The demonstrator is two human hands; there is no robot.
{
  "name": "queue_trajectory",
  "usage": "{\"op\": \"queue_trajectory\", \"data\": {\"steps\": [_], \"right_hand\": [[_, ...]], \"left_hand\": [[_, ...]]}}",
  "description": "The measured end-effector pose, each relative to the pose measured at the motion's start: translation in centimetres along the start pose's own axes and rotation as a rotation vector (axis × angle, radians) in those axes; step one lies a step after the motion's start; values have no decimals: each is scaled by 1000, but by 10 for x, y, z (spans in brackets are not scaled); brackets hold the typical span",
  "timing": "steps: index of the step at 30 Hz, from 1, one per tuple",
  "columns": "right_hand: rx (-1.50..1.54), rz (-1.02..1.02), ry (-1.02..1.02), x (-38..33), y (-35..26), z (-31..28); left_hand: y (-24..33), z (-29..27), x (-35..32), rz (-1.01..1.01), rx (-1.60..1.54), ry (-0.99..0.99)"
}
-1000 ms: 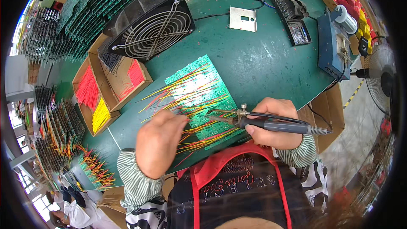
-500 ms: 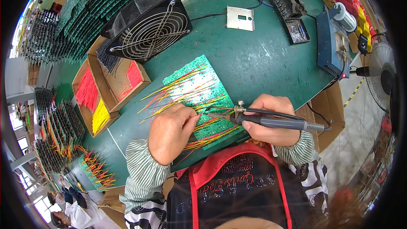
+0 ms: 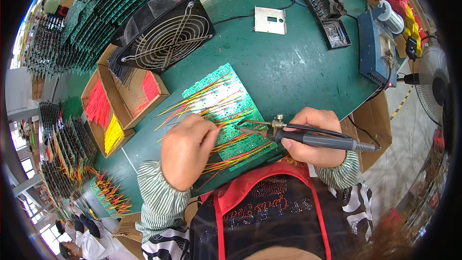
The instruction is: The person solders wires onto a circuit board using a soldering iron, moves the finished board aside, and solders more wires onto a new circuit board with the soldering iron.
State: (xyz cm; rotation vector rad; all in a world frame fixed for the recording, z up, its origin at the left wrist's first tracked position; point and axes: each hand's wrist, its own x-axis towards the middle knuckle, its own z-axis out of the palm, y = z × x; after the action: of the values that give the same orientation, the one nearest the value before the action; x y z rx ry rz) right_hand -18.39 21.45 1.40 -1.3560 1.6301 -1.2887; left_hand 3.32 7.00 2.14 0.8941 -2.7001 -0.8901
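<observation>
A green circuit board point(image 3: 222, 73) lies on the bench before me, with rows of red and yellow wires point(image 3: 192, 97) sticking out over its left side. My left hand point(image 3: 186, 149) is pinched closed over the board's left side, and a bit of red wire point(image 3: 220, 126) shows at its fingertips. My right hand point(image 3: 315, 137) grips a grey soldering iron point(image 3: 320, 139) like a pen. A thin solder-feed tube is clamped along the iron by a metal screw fitting. The iron's tip points left, low over the board's middle, apart from my left fingertips.
A cardboard box point(image 3: 161, 97) of cut red, yellow and dark wires stands left, beside a black fan point(image 3: 166, 33). Stacked boards point(image 3: 103, 19) rise behind. A metal plate point(image 3: 270, 20), black tray point(image 3: 332, 24) and blue solder station with a wire spool point(image 3: 375, 43) sit at far right.
My left hand has drawn back a little leftward from the iron's tip. My right hand and the iron have shifted slightly right, widening the gap between them.
</observation>
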Motion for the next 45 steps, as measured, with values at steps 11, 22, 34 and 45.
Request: {"op": "queue_trajectory", "data": {"steps": [11,22,34,45], "right_hand": [[-26,78,28,-5,-3,-10],[35,100,10,-2,2,-9],[31,81,18,-3,1,-8],[-29,127,58,-11,-5,-24]], "left_hand": [[6,19,12,11,-43,-34],[4,19,16,12,-41,-57],[4,17,19,11,-59,-81],[17,6,19,49,64,89]]}}
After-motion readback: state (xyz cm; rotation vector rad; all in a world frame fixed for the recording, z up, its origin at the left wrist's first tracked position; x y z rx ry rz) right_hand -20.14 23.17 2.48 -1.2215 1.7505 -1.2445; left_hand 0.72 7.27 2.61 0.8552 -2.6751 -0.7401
